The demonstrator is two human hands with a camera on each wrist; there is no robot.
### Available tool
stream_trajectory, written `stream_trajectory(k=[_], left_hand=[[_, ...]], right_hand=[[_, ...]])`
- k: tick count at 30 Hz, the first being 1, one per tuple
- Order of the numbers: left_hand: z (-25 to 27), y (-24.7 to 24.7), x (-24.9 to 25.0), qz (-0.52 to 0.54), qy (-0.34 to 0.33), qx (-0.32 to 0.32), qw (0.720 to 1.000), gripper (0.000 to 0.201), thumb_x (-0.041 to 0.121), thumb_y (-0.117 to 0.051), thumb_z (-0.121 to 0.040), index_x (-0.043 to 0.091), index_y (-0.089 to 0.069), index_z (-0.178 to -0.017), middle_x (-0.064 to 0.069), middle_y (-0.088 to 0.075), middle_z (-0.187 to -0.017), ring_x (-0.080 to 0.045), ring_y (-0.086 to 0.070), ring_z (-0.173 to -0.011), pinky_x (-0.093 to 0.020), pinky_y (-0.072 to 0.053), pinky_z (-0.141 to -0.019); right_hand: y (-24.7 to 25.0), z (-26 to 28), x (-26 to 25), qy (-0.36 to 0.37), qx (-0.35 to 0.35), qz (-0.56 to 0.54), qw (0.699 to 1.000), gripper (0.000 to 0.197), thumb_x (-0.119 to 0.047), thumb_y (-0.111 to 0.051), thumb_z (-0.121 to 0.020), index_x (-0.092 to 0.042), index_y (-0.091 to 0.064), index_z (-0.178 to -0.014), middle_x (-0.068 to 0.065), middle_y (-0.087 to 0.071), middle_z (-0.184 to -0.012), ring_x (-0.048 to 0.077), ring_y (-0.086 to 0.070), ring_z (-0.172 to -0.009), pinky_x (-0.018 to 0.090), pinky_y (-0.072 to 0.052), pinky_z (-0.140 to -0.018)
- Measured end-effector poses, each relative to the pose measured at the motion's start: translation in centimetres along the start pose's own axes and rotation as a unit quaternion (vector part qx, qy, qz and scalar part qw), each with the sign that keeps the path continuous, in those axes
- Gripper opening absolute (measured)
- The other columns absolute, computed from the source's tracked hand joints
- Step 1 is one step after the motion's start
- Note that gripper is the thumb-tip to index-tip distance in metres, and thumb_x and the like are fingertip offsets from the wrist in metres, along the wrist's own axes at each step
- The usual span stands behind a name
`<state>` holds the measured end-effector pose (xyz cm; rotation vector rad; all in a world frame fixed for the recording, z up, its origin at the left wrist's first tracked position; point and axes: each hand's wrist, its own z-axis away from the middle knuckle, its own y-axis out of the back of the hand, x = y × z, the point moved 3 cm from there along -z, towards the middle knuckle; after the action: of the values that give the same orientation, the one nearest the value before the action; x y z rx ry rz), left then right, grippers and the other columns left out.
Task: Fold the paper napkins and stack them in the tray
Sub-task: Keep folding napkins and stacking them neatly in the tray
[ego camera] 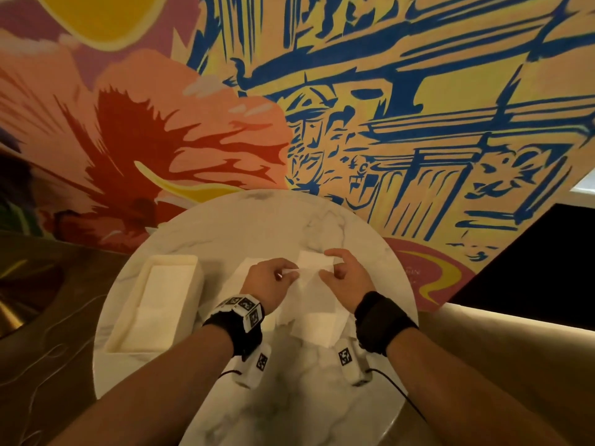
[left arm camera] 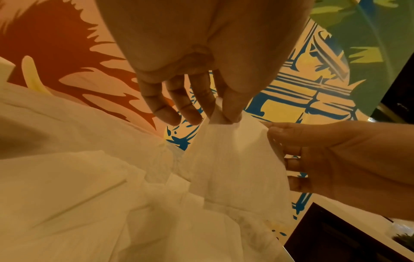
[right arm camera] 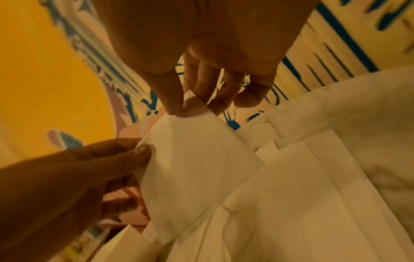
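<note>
I have both hands over the round white marble surface. My left hand pinches one upper corner of the white paper napkin between thumb and fingers, my right hand pinches the other, lifting it above loose napkins near me. The cream rectangular tray sits left, holding folded napkins.

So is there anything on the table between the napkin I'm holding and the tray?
Nothing visible blocks it. Both hands pinch the napkin above the loose pile. The tray sits to the left, only bare table between.
</note>
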<state>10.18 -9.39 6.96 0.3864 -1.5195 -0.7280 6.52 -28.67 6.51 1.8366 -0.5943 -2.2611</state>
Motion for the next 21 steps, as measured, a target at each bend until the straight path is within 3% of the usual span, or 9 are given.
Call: stream_trajectory(k=[5,7,10,13,15,19,21], left_hand=[[0.3,1.7,-0.9,-0.017,-0.017,0.037,0.999,0.003,0.035,-0.069,-0.089,0.038,-0.07,-0.089,0.004,-0.056,-0.105,-0.02,-0.055,-0.1,-0.035,-0.046,-0.092],[0.6,2.5,-1.1,-0.028,-0.02,0.044,0.998,0.005,0.033,-0.069,-0.089,0.037,-0.068,-0.088,0.003,-0.054,-0.109,-0.023,-0.053,-0.107,-0.033,-0.042,-0.097],[1.2,3.8,-1.0,-0.059,-0.021,0.014,0.998,0.007,0.038,-0.068,-0.09,0.033,-0.066,-0.094,0.005,-0.059,-0.116,-0.017,-0.053,-0.113,-0.026,-0.038,-0.093],[1.8,4.5,-0.8,-0.072,-0.01,-0.024,0.997,0.026,0.049,-0.065,-0.089,0.035,-0.069,-0.11,0.011,-0.066,-0.12,-0.012,-0.057,-0.114,-0.026,-0.044,-0.092],[2.0,5.0,-0.8,-0.07,-0.009,-0.033,0.997,0.029,0.05,-0.064,-0.089,0.034,-0.072,-0.113,0.011,-0.069,-0.118,-0.011,-0.061,-0.111,-0.022,-0.045,-0.088],[2.2,6.8,-1.5,-0.05,-0.019,-0.005,0.999,0.022,0.038,-0.066,-0.093,0.023,-0.078,-0.103,0.008,-0.075,-0.106,-0.007,-0.066,-0.097,-0.013,-0.042,-0.082],[2.3,8.0,-2.3,-0.015,-0.002,0.019,1.0,0.018,0.031,-0.067,-0.093,0.021,-0.08,-0.098,0.007,-0.076,-0.096,-0.003,-0.066,-0.08,-0.006,-0.044,-0.074]], right_hand=[[-1.4,0.1,-2.3,0.073,0.023,0.11,0.991,0.003,-0.025,-0.069,-0.09,-0.027,-0.07,-0.091,-0.008,-0.055,-0.083,0.007,-0.05,-0.071,0.008,-0.035,-0.063],[-2.0,0.2,-3.0,0.103,0.027,0.138,0.985,0.004,-0.026,-0.069,-0.089,-0.029,-0.07,-0.088,-0.004,-0.054,-0.094,0.001,-0.048,-0.073,0.008,-0.033,-0.066],[-3.2,0.3,-4.0,0.125,0.005,0.143,0.982,0.008,-0.025,-0.071,-0.088,-0.032,-0.07,-0.084,-0.005,-0.059,-0.096,0.0,-0.051,-0.075,0.005,-0.036,-0.07],[-5.1,0.4,-4.7,0.115,-0.047,0.117,0.985,0.011,-0.022,-0.069,-0.089,-0.031,-0.072,-0.084,-0.009,-0.068,-0.091,0.008,-0.061,-0.084,0.019,-0.046,-0.081],[-6.1,0.5,-5.2,0.106,-0.061,0.115,0.986,0.011,-0.021,-0.068,-0.09,-0.029,-0.073,-0.085,-0.008,-0.07,-0.088,0.011,-0.063,-0.086,0.023,-0.048,-0.083],[-6.4,0.3,-5.9,0.101,-0.046,0.088,0.99,0.009,-0.022,-0.069,-0.089,-0.026,-0.074,-0.083,-0.009,-0.07,-0.085,0.012,-0.064,-0.086,0.023,-0.05,-0.083],[-6.1,-0.1,-5.9,0.091,-0.027,0.07,0.993,0.011,-0.019,-0.069,-0.089,-0.025,-0.073,-0.081,-0.01,-0.067,-0.082,0.013,-0.062,-0.084,0.026,-0.052,-0.081]])
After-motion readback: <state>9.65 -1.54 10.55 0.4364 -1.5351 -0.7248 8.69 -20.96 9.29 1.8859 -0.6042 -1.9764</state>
